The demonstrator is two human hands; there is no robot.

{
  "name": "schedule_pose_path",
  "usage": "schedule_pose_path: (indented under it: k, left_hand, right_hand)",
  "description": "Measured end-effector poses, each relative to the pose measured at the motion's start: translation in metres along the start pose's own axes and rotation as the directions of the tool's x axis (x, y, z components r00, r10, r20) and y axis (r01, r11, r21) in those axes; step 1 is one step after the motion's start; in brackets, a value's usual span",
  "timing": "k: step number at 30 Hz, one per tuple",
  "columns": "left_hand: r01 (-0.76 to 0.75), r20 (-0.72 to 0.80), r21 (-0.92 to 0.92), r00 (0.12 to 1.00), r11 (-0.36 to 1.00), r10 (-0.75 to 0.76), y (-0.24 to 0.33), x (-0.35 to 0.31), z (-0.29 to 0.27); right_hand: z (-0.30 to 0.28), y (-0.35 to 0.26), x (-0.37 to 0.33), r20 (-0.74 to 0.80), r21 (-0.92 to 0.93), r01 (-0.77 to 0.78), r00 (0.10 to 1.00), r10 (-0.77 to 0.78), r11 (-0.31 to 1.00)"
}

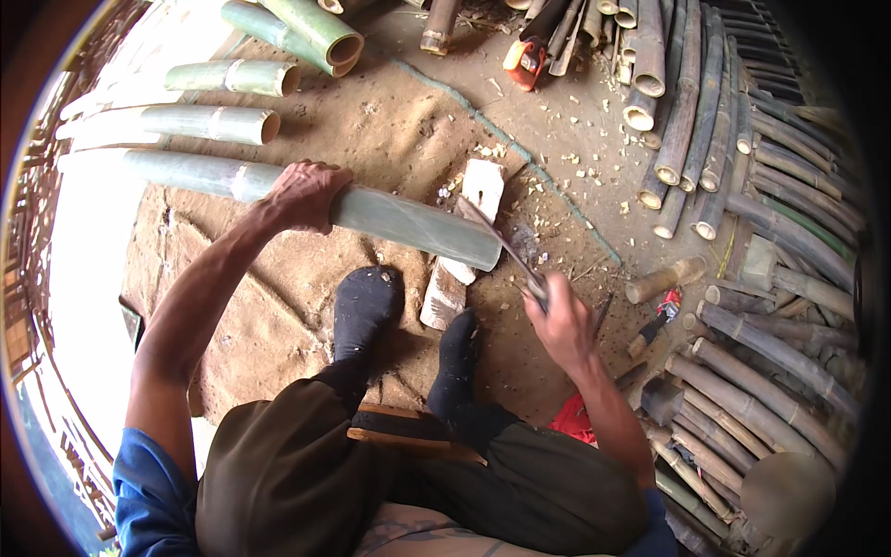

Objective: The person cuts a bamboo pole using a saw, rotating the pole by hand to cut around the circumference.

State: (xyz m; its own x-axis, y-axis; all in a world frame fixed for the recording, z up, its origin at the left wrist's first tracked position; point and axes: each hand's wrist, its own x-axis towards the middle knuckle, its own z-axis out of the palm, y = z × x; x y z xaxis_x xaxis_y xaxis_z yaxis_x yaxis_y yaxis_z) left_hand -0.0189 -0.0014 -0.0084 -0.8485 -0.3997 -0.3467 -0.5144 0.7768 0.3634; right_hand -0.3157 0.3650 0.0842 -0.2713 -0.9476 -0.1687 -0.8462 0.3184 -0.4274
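A thick pale-green bamboo pole point(408, 223) slants across in front of me, its right end resting on a whitish wooden block point(484, 183). My left hand point(311, 195) is closed over the pole from above, just right of a node. In my right hand point(562, 320) is the handle of a knife point(506, 246), gripped with the fingers wrapped round it. The narrow blade points up and left, and lies at the pole's right end; whether it touches cannot be made out. Below the pole, a second part of the block point(444, 295) shows between my feet.
Several cut green bamboo pieces point(212, 124) lie at upper left on brown sacking point(390, 121). Stacks of brown bamboo point(682, 111) fill the right side. A saw with an orange handle point(525, 63) lies at the top. Pale chips litter the ground. My socked feet point(369, 302) flank the block.
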Motion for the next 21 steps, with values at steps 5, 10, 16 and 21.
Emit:
schedule_pose_path:
  k: [5,10,16,21]
  left_hand:
    - [-0.036,-0.032,-0.012,0.999,0.999,0.036,-0.001,-0.007,0.004]
    - [-0.008,0.014,-0.001,1.000,1.000,0.008,0.001,-0.006,-0.005]
    - [-0.002,0.007,0.033,1.000,0.999,0.002,-0.002,-0.004,0.001]
    - [0.035,0.046,0.032,0.998,0.999,-0.036,0.004,-0.006,-0.010]
  right_hand:
    - [-0.021,-0.025,0.013,0.061,-0.047,-0.019,0.998,0.022,0.999]
    - [-0.039,-0.052,0.012,-0.274,0.096,0.277,0.931,-0.242,0.956]
    - [-0.013,-0.009,0.025,0.050,-0.130,0.005,0.999,0.001,0.991]
    - [-0.051,-0.060,0.011,-0.216,0.055,0.219,0.955,-0.202,0.974]
